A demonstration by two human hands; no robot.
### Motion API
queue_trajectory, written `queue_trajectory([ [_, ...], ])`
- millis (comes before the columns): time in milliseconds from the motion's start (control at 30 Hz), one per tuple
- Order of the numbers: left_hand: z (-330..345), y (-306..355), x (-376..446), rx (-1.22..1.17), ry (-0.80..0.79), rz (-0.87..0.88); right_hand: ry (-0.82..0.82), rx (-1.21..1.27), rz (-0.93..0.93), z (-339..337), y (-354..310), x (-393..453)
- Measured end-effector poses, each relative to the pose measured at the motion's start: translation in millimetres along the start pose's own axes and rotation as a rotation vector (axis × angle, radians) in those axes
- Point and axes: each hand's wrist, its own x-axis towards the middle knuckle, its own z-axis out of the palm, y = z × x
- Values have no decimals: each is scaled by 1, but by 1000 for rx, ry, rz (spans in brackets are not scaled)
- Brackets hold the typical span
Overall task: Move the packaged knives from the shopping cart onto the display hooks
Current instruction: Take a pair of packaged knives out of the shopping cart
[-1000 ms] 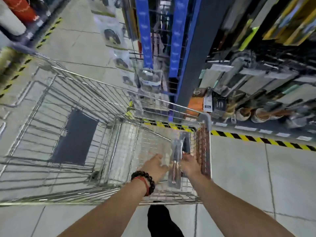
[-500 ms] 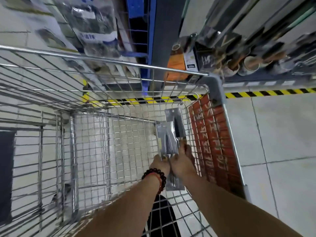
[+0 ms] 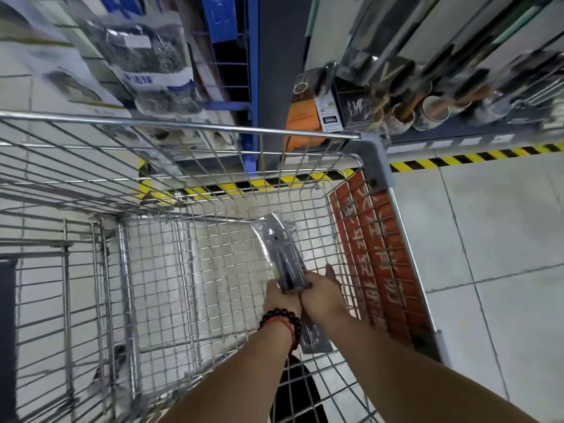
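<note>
Inside the wire shopping cart (image 3: 195, 131), both my hands are low at the right side. My left hand (image 3: 279, 296), with a dark bead bracelet on the wrist, and my right hand (image 3: 322, 293) together grip a packaged knife (image 3: 282, 253) in clear plastic, which points up and away from me. Another packaged knife (image 3: 314, 337) lies below my hands on the cart floor, mostly hidden. Packaged knives on display hooks (image 3: 427, 50) hang at the upper right, blurred.
An orange-red sign (image 3: 381, 257) covers the cart's right wall. Bagged scrubbers (image 3: 152, 62) hang on a blue rack at upper left. Cups and utensils (image 3: 427, 108) sit on a low shelf. Yellow-black floor tape (image 3: 457, 157) edges the shelving; grey floor lies to the right.
My head has moved closer over the cart. Both hands have closed round one knife package and raised its top end off the cart floor.
</note>
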Motion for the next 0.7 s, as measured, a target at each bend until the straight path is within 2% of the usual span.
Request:
queue_trajectory([
  [200, -14, -9, -4, -3, 94, -13, -8, 36, 32, -1, -7, 3],
  [300, -21, -9, -2, -92, 7, -10, 57, 90, 33, 1, -9, 6],
  [433, -30, 1, 8, -295, -108, -49, 112, 310, 7, -1, -7, 6],
  [600, -53, 10, -1, -373, -357, -20, -153, 445, 0, -22, -12, -8],
  [700, -60, 20, -13, -378, -444, 11, -286, 543, 22, -34, -16, -21],
])
